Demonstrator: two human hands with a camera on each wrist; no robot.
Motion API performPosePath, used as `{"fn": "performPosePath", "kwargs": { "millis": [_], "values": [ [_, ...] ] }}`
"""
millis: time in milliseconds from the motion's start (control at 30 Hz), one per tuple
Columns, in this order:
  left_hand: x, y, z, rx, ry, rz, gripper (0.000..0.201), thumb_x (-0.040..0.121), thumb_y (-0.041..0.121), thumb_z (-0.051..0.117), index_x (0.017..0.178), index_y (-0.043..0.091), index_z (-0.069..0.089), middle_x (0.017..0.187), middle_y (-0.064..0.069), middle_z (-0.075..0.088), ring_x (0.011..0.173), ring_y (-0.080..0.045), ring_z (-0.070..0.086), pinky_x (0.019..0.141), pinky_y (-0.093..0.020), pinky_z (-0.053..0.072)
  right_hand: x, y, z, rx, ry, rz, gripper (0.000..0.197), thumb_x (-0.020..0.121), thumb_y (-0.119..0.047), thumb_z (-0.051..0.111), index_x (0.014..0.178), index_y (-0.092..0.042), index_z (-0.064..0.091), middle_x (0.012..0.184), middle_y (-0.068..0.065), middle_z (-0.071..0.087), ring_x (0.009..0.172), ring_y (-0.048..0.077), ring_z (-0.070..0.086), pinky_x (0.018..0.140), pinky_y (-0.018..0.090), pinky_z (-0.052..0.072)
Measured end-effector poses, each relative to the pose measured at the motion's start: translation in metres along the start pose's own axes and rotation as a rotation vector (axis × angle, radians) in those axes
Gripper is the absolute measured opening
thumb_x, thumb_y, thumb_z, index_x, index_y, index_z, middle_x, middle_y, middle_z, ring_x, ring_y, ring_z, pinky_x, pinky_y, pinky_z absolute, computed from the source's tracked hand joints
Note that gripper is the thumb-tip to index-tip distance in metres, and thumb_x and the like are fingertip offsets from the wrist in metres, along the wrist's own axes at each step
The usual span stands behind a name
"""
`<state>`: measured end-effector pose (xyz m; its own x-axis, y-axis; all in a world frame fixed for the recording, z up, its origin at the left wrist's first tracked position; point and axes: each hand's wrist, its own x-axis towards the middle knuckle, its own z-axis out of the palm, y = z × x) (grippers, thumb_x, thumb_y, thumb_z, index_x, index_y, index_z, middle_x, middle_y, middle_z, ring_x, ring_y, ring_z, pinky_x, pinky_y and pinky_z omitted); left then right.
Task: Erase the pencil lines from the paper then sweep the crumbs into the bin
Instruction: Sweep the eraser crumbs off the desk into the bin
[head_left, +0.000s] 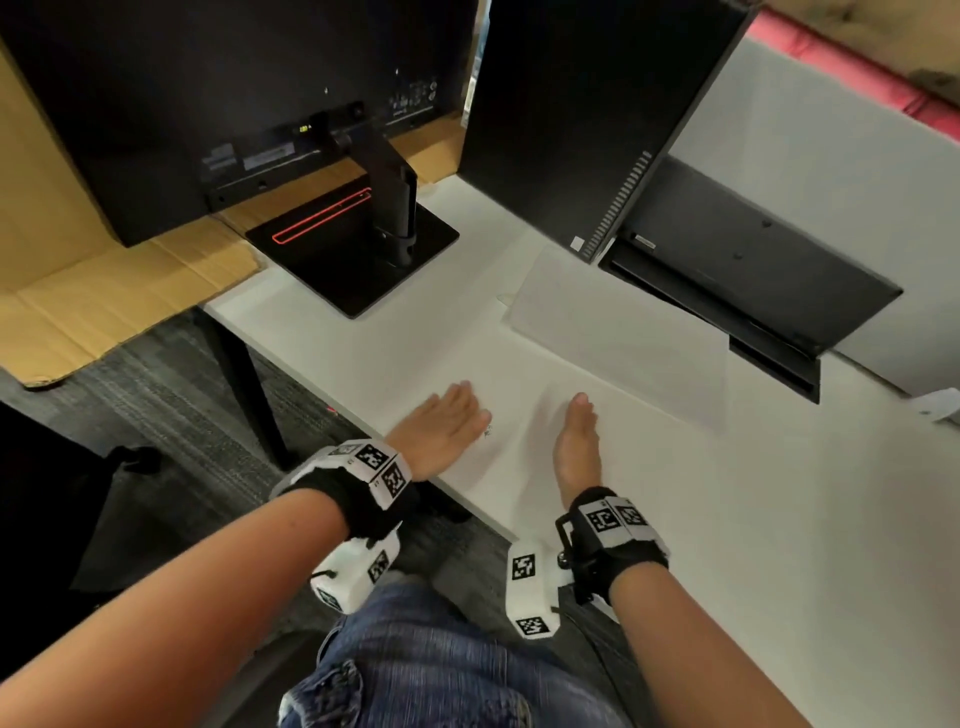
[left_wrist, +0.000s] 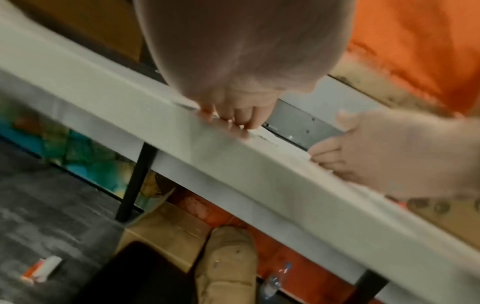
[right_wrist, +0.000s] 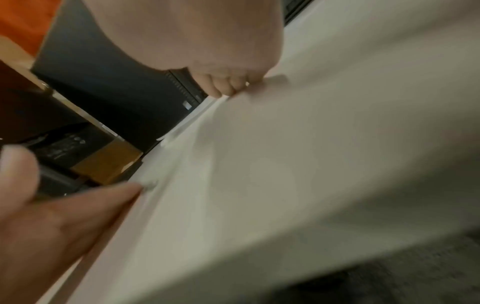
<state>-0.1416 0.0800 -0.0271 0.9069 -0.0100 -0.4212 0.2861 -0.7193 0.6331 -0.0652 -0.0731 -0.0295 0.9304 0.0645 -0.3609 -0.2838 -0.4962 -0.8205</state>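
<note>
Left hand: the left hand (head_left: 451, 427) lies flat with fingers straight on the tabletop (head_left: 727, 519) near its front edge, at about 9 o'clock from the crumbs; its grip holds nothing.
Right hand: the right hand (head_left: 577, 441) stands on its little-finger edge like a blade, fingers straight, at 3 o'clock from the crumbs; its grip is empty too.
Crumbs: a small dark cluster of eraser crumbs (head_left: 488, 430) sits between the two hands, just beside the left fingertips.
Paper: the paper (head_left: 618, 332) lies flat at 1 o'clock from the hands, well clear of them; no pencil lines show on it.
Handling: the crumbs look light, loose and easily scattered, so I judge a slow push with a flat hand edge suits them, not a pinch.
Bin: none is visible.
Surface: smooth, white, hard.
Room: two black monitors (head_left: 218, 104) stand at 12 o'clock; brown cardboard (head_left: 104, 291) lies at 10 o'clock, with grey carpet (head_left: 171, 395) below.
</note>
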Motion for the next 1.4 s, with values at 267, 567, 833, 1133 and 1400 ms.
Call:
{"fn": "performPosePath", "kwargs": {
  "millis": [267, 567, 833, 1133, 1400],
  "values": [
    [0.003, -0.019, -0.023, -0.148, 0.301, -0.073, 0.058, 0.102, 0.040, 0.017, 0.151, 0.009, 0.010, 0.159, -0.004, 0.002, 0.146, -0.012, 0.002, 0.115, -0.024, -0.001, -0.037, -0.009, 0.030, 0.157, -0.374, -0.182, 0.054, 0.099, -0.044, 0.023, 0.148, -0.021, 0.021, 0.152, -0.007, 0.028, 0.136, 0.003, 0.029, 0.109, 0.019, 0.018],
    [0.000, 0.004, -0.006, -0.422, 0.236, -0.008, 0.052, 0.101, 0.042, 0.023, 0.144, 0.015, 0.038, 0.150, -0.001, 0.036, 0.139, -0.014, 0.031, 0.103, -0.015, 0.018, 0.018, -0.028, 0.017, -0.220, -0.362, -0.096, 0.067, 0.094, -0.059, 0.010, 0.150, -0.021, 0.008, 0.158, -0.003, 0.001, 0.146, 0.017, -0.005, 0.119, 0.040, -0.005],
    [0.012, -0.037, -0.038, -0.028, 0.351, -0.277, 0.058, 0.101, 0.045, 0.010, 0.150, 0.016, 0.020, 0.159, -0.004, 0.001, 0.146, -0.015, -0.003, 0.116, -0.033, -0.006, 0.028, -0.061, 0.014, -0.247, -0.560, -0.279, 0.055, 0.098, -0.048, 0.027, 0.142, -0.016, 0.039, 0.144, -0.006, 0.041, 0.129, 0.004, 0.037, 0.106, 0.017, 0.023],
    [-0.003, -0.021, -0.021, -0.612, 0.598, -0.100, 0.045, 0.102, 0.034, 0.031, 0.137, 0.012, 0.048, 0.141, -0.002, 0.048, 0.132, -0.013, 0.040, 0.099, -0.013, 0.023, 0.042, -0.057, 0.033, -0.493, -0.811, -0.275, 0.061, 0.093, -0.062, 0.017, 0.137, -0.029, 0.045, 0.147, -0.011, 0.038, 0.135, 0.003, 0.030, 0.113, 0.020, 0.014],
    [0.011, -0.027, -0.023, -0.289, 0.306, -0.118, 0.056, 0.101, 0.047, 0.015, 0.149, 0.019, 0.023, 0.156, -0.001, 0.023, 0.144, -0.019, 0.016, 0.114, -0.025, 0.008, 0.050, -0.101, 0.034, -0.460, -0.780, -0.383, 0.056, 0.097, -0.051, 0.023, 0.133, -0.018, 0.051, 0.137, -0.008, 0.047, 0.126, 0.002, 0.038, 0.105, 0.020, 0.022]
  ]
}}
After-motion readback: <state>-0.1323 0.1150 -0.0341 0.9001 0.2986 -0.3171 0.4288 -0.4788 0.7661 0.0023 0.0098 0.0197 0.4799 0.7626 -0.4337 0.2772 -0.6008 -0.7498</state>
